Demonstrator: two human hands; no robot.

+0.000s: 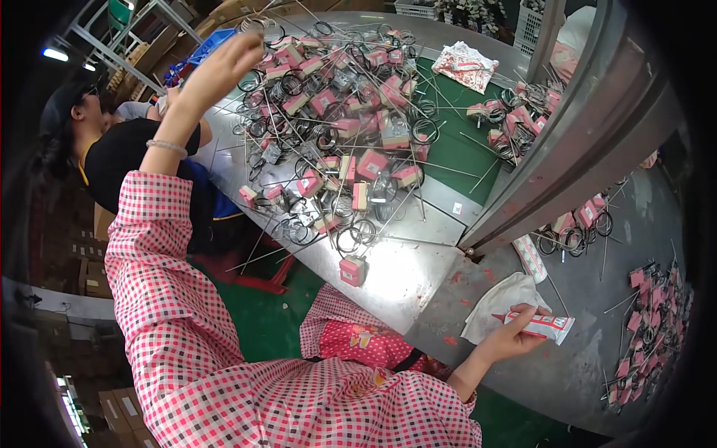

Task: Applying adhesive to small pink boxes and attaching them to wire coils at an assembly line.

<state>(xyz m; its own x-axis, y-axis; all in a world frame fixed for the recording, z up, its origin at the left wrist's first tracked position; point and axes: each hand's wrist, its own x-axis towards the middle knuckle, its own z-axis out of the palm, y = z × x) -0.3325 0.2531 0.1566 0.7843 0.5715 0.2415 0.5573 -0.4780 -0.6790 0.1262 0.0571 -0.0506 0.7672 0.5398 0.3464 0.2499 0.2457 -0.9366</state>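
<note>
My left hand [228,67] is raised at the far left, in front of the pile's edge, with its fingers loosely stretched and nothing visible in them. Under and beyond it spreads a big heap of pink-and-cream boxes [371,164] with coiled dark cables and thin metal rods. My right hand [517,334] is closed around a white-and-red squeeze tube [549,325] with a red pointed nozzle. Beneath that hand lies a whitish cloth [497,302]. A single pink box [352,270] stands at the near table edge, between my two arms.
A metal post [553,164] rises from the table at right. Past it lie more pink boxes [648,336] and another white-and-red tube [529,257]. A red-stained cloth [465,66] rests on the far green surface [463,142]. At left sits another person [134,164] in dark clothes.
</note>
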